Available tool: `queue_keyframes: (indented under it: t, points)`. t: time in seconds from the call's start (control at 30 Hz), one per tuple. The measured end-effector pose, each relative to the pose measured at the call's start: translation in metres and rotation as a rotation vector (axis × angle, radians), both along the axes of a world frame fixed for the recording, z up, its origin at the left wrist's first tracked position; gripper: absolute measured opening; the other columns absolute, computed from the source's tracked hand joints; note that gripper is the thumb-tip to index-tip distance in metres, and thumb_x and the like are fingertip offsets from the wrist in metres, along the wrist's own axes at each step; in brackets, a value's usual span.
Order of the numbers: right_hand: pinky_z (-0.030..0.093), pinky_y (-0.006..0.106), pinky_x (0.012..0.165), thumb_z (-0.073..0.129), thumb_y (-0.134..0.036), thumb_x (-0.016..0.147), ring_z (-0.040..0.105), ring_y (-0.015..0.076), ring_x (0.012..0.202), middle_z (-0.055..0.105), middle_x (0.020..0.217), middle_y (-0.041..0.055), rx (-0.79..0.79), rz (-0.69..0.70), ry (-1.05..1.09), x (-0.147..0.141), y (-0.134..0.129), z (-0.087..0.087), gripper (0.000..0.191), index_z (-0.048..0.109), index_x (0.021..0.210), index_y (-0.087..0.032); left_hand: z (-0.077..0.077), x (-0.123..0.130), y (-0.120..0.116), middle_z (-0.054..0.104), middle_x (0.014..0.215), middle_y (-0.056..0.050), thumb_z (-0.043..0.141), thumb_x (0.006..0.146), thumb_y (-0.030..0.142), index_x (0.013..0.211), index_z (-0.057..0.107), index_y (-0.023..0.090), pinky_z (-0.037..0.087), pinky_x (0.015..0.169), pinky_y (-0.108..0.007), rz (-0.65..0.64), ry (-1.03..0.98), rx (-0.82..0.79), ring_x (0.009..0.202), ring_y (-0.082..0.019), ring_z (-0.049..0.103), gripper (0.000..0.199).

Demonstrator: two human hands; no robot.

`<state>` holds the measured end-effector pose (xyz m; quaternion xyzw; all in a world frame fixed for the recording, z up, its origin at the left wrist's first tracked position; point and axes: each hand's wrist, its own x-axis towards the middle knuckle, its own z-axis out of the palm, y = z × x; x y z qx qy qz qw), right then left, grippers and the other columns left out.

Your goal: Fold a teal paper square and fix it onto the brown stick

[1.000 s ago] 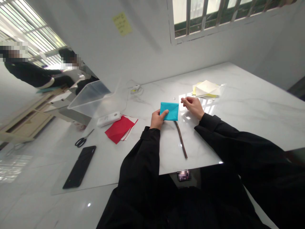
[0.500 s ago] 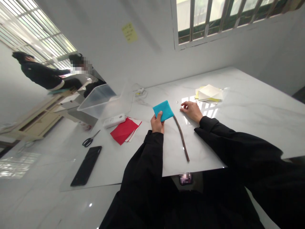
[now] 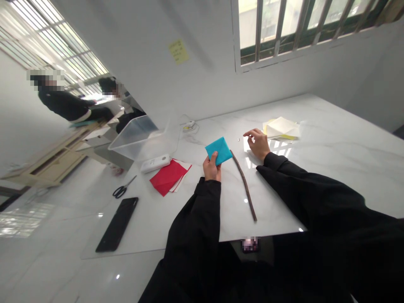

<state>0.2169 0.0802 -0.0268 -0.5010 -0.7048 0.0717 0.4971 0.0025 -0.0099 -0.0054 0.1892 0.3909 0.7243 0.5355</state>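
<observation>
A small blue folded paper (image 3: pixel 221 148), like an envelope, is held up by my left hand (image 3: pixel 212 167), its thumb pressed on the front. Just right of it a thin brown stick (image 3: pixel 244 183) lies on the white marbled table (image 3: pixel 195 219). My right hand (image 3: pixel 258 144) hovers above the table at the right, fingers bent and apart, nothing visible in them. Beside its fingertips is a tiny shiny bit (image 3: pixel 238 139). Behind that hand rests a stack of cream and yellow papers (image 3: pixel 282 127).
Left of my left hand lie red papers (image 3: pixel 168 176), a white device (image 3: pixel 155 163), scissors (image 3: pixel 121 190) and a black phone (image 3: pixel 117 225). A clear plastic bin (image 3: pixel 139 136) stands behind them. Near the wall is a small cabled item (image 3: pixel 190 125). Two people sit far left.
The view has shifted slightly. My right hand has lifted a little and its fingers have curled differently. My left hand still holds the blue paper.
</observation>
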Motion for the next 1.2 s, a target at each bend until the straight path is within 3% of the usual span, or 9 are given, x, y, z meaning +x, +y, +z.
queue_keyframes:
  t: [0.17,0.33,0.53,0.73,0.87,1.2]
  points:
    - [0.055,0.038,0.085,0.051,-0.011,0.088,0.068,0.0231,0.084,0.076,0.103,0.0097,0.083,-0.274,0.069,0.059,-0.01,0.009,0.029,0.075,0.102,-0.02,-0.001,0.001,0.0,0.08,0.086,-0.006,0.098,0.064,0.027,0.102,0.076,0.011,0.057,0.073,-0.021,-0.024,0.014,0.019,0.072,-0.012,0.072,0.047]
    - [0.053,0.037,0.085,0.061,-0.017,0.084,0.071,0.0232,0.078,0.08,0.092,0.0081,-0.135,-0.264,-0.09,0.091,0.0,0.008,0.019,0.078,0.091,-0.02,-0.001,0.001,0.001,0.08,0.085,-0.006,0.097,0.066,0.03,0.106,0.076,0.011,0.06,0.081,-0.025,-0.023,0.023,0.005,0.073,-0.013,0.073,0.049]
    - [0.056,0.038,0.084,0.07,-0.02,0.081,0.073,0.0246,0.079,0.081,0.09,0.0082,-0.241,-0.248,-0.153,0.086,0.002,0.001,0.016,0.081,0.092,-0.018,-0.004,0.002,0.004,0.078,0.081,-0.005,0.098,0.063,0.03,0.098,0.075,0.012,0.06,0.081,-0.025,-0.015,0.046,0.011,0.071,-0.013,0.072,0.045]
    - [0.057,0.037,0.087,0.065,-0.009,0.08,0.075,0.0263,0.085,0.081,0.089,0.0102,-0.298,-0.199,-0.184,0.085,0.005,-0.003,0.023,0.083,0.093,-0.015,-0.006,0.004,0.006,0.079,0.083,-0.006,0.098,0.062,0.03,0.091,0.075,0.013,0.06,0.082,-0.026,-0.032,0.079,0.021,0.079,-0.016,0.075,0.04]
    - [0.056,0.033,0.085,0.066,-0.006,0.078,0.073,0.0223,0.082,0.08,0.085,0.0094,-0.331,-0.159,-0.174,0.08,0.0,0.0,0.025,0.083,0.095,-0.012,-0.005,0.005,0.006,0.078,0.082,-0.006,0.098,0.062,0.029,0.088,0.075,0.013,0.06,0.085,-0.028,-0.044,0.097,0.033,0.084,-0.018,0.076,0.038]
    - [0.056,0.032,0.078,0.069,-0.011,0.075,0.071,0.0186,0.074,0.079,0.081,0.0041,-0.346,0.204,-0.112,0.019,-0.036,0.013,0.022,0.083,0.091,-0.018,-0.006,0.004,0.006,0.079,0.085,-0.006,0.098,0.062,0.03,0.091,0.075,0.013,0.06,0.088,-0.03,-0.049,0.118,0.023,0.088,-0.02,0.076,0.041]
